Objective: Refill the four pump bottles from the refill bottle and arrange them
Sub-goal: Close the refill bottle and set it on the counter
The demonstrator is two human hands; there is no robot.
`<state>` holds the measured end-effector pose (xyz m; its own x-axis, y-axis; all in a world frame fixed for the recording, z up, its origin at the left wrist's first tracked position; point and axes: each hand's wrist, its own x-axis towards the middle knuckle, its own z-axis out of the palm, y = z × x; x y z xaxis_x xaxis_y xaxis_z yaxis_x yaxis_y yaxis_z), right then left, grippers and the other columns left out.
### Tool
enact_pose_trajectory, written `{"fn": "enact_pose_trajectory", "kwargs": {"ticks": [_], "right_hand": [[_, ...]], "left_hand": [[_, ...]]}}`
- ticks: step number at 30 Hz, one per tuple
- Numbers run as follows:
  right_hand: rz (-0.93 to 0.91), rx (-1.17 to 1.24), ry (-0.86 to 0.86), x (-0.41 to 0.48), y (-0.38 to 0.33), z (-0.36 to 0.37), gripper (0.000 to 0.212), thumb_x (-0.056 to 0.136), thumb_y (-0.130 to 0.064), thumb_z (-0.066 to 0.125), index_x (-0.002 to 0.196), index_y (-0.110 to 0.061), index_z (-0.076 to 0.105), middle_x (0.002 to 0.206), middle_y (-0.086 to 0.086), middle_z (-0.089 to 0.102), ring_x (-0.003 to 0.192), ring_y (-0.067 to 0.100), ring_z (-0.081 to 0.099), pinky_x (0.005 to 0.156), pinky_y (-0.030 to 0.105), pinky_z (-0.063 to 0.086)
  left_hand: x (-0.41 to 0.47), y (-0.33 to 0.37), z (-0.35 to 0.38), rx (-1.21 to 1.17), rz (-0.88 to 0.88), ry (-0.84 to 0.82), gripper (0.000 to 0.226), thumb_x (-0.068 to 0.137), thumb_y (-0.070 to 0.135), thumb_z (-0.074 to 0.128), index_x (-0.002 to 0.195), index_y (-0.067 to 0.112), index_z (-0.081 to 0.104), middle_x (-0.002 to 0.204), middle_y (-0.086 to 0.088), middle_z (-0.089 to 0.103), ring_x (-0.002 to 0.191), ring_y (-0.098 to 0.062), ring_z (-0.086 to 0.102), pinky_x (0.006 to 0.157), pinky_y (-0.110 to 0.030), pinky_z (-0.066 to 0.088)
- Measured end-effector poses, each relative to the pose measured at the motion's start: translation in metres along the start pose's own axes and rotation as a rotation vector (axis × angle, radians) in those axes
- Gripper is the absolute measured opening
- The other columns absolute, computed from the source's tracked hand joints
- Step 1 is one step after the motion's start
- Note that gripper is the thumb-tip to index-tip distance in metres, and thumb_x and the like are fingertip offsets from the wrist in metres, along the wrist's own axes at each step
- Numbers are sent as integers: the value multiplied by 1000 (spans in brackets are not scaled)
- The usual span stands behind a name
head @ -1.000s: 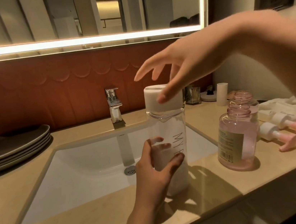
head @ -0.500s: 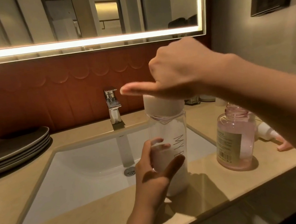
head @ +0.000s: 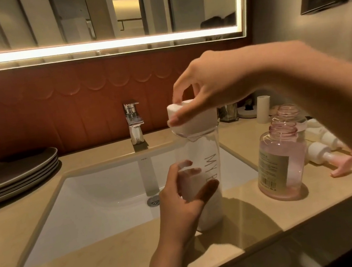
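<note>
The tall clear plastic refill bottle (head: pixel 207 174), with "MY" printed down its side, stood upright on the beige stone tabletop (head: pixel 244 220) at the sink's front right corner. My left hand (head: pixel 182 202) was wrapped round its lower body, grip closed on the bottle. My right hand (head: pixel 207 89) came in from above, its grip pinching the bottle's white round cap (head: pixel 191 118), thumb on the near side and fingers over the top. Just to the right stood a pink see-through pump bottle (head: pixel 284 164), neck open, with a pale label facing me; a second one sat behind it, mostly hidden by my arm. Beside them two white-and-pink pump heads (head: pixel 328 158) lay on their sides. Left of the bottle was the white sunken basin (head: pixel 111 195), behind it a chrome tap (head: pixel 134 121), and at far left a stack of grey plates (head: pixel 17 174).
</note>
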<state>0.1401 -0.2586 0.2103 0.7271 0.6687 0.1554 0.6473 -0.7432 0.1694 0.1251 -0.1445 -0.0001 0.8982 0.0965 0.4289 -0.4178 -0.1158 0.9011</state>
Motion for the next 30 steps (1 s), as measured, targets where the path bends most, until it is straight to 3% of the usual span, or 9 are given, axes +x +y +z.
{"fn": "enact_pose_trajectory", "kwargs": {"ticks": [3,7,10,12,15,19,24,26,30], "right_hand": [[18,-232,205,7,-6,11,77,70,-82,22,61,-11,52,56,-1,47,52,11,39,47,21,28],[16,-322,334,7,-7,15,72,77,-78,14,50,-15,37,50,-4,36,47,10,29,46,23,21],[-57,-140,176,6,1,17,76,74,-77,16,83,-17,63,75,-2,58,61,9,46,53,21,33],[-106,85,18,3,6,17,63,77,-70,35,124,-31,52,115,-4,59,95,11,55,75,21,42],[-102,178,-73,-3,11,14,73,71,-65,49,137,-38,37,135,-7,49,116,13,49,89,22,38],[-60,109,39,3,6,17,76,74,-68,48,137,-27,43,112,-20,50,103,4,43,81,14,35],[22,-109,221,16,-1,28,67,80,-74,39,99,-14,64,94,-1,64,81,16,57,63,26,49],[59,-126,263,16,-5,29,54,81,-72,42,74,-19,51,71,-5,53,64,11,49,52,24,39],[108,-140,333,14,-10,31,55,83,-71,39,68,-18,42,60,-5,45,56,10,43,51,24,37]], "left_hand": [[1,-1,0,-45,-20,-12,71,48,59,73,111,36,51,117,5,59,105,-14,58,68,-17,53],[1,2,0,-82,-40,-24,66,55,52,77,113,33,51,117,3,58,104,-14,57,63,-11,50],[0,3,0,-65,-34,-25,65,54,50,73,113,31,51,117,4,58,103,-12,57,62,-7,48],[0,3,0,-30,-15,-11,67,54,59,73,111,32,51,115,6,59,103,-11,57,64,-8,48],[0,3,0,-14,-4,16,65,52,56,75,108,33,52,111,10,62,104,-11,57,65,-8,49],[1,3,0,16,6,57,65,50,58,75,106,34,54,107,13,64,104,-9,57,63,-11,50],[2,5,4,80,-3,117,69,40,60,69,104,37,52,107,15,62,101,-7,56,65,-12,44],[2,6,5,82,-9,121,69,39,60,68,102,38,52,105,16,61,99,-7,56,63,-11,44],[2,6,4,98,-5,128,66,41,57,70,102,38,52,106,13,62,101,-11,57,64,-13,46]]}}
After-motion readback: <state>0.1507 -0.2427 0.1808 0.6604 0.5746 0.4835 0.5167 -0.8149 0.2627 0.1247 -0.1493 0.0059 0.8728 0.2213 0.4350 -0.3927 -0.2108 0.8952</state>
